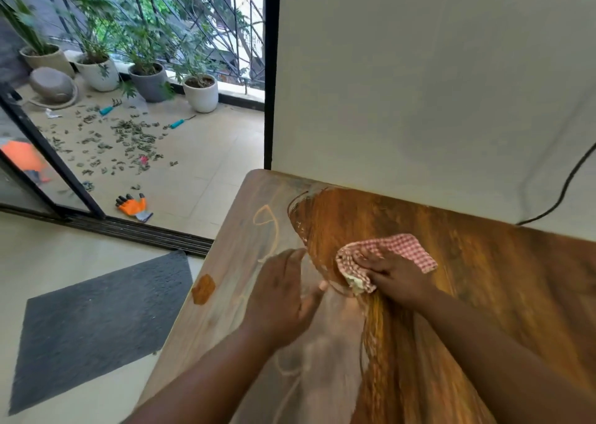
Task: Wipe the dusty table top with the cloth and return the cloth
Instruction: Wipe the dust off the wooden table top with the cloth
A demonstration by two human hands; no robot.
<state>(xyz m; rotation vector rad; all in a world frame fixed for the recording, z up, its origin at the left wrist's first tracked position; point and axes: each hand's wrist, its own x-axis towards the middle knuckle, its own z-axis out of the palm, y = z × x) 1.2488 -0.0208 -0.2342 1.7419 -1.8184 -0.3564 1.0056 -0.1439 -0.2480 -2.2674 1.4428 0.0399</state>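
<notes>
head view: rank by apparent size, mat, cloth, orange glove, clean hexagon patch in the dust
1. mat, by far the largest.
2. cloth, partly under the right hand, so its full extent is hidden.
3. and 4. glove and hexagon patch look alike; the glove lies farther away, so no ranking.

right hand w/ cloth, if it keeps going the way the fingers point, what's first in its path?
Likely the left hand: the right hand, gripping the checked cloth, points left across the table top towards it. Only dusty surface lies between.

Two bare forearms reach forward; left hand (pixel 283 291) lies flat, fingers straight, thumb out; right hand (pixel 392 273) presses down, fingers curled, gripping
</notes>
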